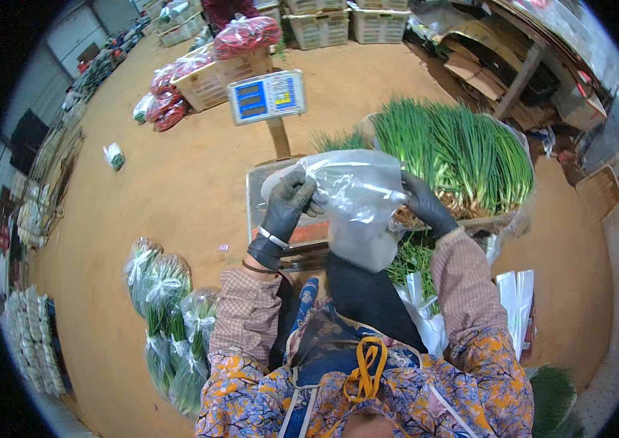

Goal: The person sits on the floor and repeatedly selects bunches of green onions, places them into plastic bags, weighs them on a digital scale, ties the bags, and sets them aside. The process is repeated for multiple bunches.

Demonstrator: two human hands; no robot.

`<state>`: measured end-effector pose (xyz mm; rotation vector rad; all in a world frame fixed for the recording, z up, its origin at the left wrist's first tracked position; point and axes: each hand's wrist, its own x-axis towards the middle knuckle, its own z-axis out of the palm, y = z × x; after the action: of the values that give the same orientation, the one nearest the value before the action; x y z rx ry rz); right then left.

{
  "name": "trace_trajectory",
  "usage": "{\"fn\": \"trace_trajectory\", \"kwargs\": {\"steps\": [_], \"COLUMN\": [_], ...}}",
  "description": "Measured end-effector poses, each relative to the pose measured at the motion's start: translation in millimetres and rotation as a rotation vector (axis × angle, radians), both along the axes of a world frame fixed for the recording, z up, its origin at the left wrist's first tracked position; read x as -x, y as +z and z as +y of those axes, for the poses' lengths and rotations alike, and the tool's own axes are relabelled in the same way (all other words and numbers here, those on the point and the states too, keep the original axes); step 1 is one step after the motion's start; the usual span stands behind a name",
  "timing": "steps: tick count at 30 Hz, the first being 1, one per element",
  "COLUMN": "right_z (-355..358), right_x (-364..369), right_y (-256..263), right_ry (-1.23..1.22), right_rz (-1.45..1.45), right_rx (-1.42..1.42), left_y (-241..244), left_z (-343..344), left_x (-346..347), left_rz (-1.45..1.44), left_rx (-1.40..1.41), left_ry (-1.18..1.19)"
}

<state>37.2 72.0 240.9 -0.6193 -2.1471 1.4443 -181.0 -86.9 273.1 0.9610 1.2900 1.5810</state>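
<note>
A clear plastic bag [359, 202] hangs spread between my two gloved hands, above a platform scale [255, 191]. My left hand [290, 202], in a dark glove, pinches the bag's left side near its top. At the bag's right edge, my right hand [425, 201] grips the plastic, its fingertips partly hidden. The bag looks flat, and I see no produce inside it. Just beyond my right hand stands a large bunch of green onions [452, 153], roots towards me, in a plastic-lined container. The scale's display head [267, 97] rises on a post behind the bag.
Tied bags of green onions [170, 312] lie on the floor at left. White plastic bags [515, 306] are at right, with loose green stalks [411, 260] near my knee. Crates [317, 27] and a crate with red bagged goods [227, 68] stand farther off. A person [227, 11] is partly visible behind.
</note>
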Motion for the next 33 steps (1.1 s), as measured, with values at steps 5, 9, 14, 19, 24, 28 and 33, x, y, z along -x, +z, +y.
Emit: {"fn": "trace_trajectory", "kwargs": {"steps": [5, 9, 14, 19, 24, 28, 33], "right_z": [-17.8, -27.2, -63.6, -90.2, -91.3, -109.3, -96.6], "right_x": [59.7, 87.8, 129.3, 167.4, 172.6, 164.6, 171.1], "right_y": [11.1, 17.1, 30.8, 23.0, 9.4, 18.7, -11.2], "right_ry": [0.33, 0.41, 0.078, 0.037, -0.02, 0.163, 0.437], "right_rz": [0.235, 0.18, 0.151, 0.238, 0.168, 0.059, 0.052], "right_rx": [0.724, 0.784, 0.408, 0.236, 0.299, 0.503, 0.533], "left_y": [6.5, 0.2, -10.8, -15.1, -25.0, -20.9, 16.6], "left_z": [-34.1, -52.8, -68.7, -58.6, -69.5, -85.6, -97.9], "left_x": [39.0, 57.9, 75.2, 26.4, 48.8, 42.2, 14.9], "left_rz": [0.342, 0.496, 0.706, 0.316, 0.336, 0.081, 0.294], "left_rx": [-0.014, 0.039, -0.089, -0.132, -0.196, -0.359, -0.339], "left_ry": [0.236, 0.359, 0.758, 0.327, 0.507, 0.509, 0.493]}}
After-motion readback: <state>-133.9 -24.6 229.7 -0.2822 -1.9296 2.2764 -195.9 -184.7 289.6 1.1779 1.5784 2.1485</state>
